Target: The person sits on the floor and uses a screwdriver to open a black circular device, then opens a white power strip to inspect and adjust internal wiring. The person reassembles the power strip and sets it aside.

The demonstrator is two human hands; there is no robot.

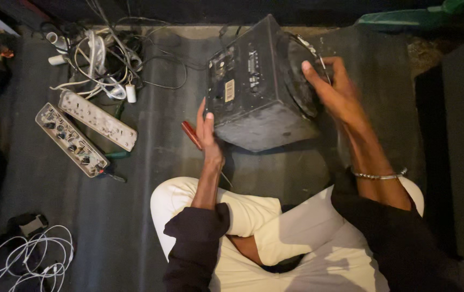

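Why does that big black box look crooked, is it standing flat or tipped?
Tipped. The black box leans on one lower edge, held between the left hand and the right hand above the dark floor mat.

A dusty black speaker box (259, 86) is tilted on the dark floor (134, 205), near its far edge. It is gripped at its right side by the right hand (334, 89), and its lower left corner is touched by the left hand (207, 132), in which a red-handled screwdriver (191, 134) is also held. Two opened power strips (83, 130) are laid side by side toward the left edge. A tangle of cables (105, 59) is piled at the far left corner, and white cords (26, 257) are coiled at the near left corner.
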